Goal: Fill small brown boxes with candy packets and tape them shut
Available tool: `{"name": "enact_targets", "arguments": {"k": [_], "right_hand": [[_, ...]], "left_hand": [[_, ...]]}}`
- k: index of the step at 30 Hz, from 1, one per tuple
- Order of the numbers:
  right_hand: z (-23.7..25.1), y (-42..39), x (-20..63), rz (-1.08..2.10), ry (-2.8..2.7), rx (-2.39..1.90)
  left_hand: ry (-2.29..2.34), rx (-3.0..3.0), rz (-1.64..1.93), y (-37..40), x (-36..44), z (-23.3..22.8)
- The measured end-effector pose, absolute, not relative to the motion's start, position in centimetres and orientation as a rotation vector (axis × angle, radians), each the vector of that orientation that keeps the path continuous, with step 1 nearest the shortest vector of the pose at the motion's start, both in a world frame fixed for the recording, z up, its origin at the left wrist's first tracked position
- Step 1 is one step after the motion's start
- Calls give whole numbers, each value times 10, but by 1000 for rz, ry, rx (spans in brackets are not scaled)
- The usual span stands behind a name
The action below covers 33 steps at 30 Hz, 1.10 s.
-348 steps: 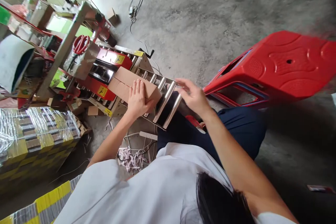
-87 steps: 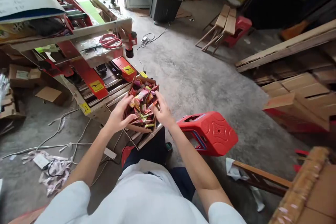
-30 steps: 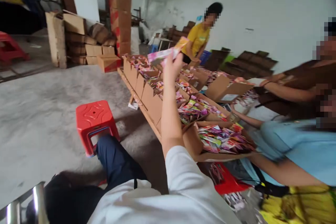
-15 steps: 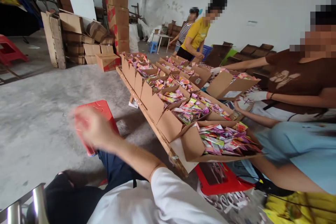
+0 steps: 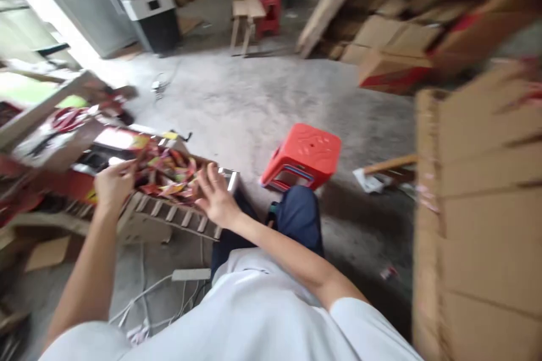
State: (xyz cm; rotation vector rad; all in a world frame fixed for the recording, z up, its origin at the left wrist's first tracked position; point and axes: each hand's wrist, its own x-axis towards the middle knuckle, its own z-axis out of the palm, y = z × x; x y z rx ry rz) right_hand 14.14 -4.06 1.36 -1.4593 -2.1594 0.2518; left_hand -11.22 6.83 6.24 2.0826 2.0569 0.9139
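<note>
Concrete floor, blurred view. An open box of sachets sits on the roller conveyor. Left hand grips the box's left edge, apparently closed on it. Right hand, fingers spread, touches its right side. Red stool nearby.

Box of packets on roller conveyor; stool to its right.

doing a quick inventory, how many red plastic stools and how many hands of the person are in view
red plastic stools: 2, near one and far one
hands: 2, left hand and right hand, at the open cardboard box of colourful packets
total: 4
</note>
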Motion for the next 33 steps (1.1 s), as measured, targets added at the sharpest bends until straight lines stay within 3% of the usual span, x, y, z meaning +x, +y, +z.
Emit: {"name": "enact_targets", "arguments": {"k": [4,12,16,23,26,30,33], "right_hand": [[12,-15,144,321,-2313,-1290],[12,15,108,318,-2619,-1463],[11,19,111,355,-2630,-1431],[28,38,154,1123,-2140,-932],[22,35,145,954,-2082,-1028],[5,25,120,537,-2332,-1273],[-1,20,117,485,-2340,-1186]], "left_hand": [[1716,2138,1150,53,-143,46],[1417,2545,336,58,-138,59],[1526,2654,343,73,-122,49],[2094,2582,387,98,-82,10],[2123,2552,481,93,-79,8],[2199,2216,957,68,-64,8],[1970,2224,992,48,-45,2]]}}
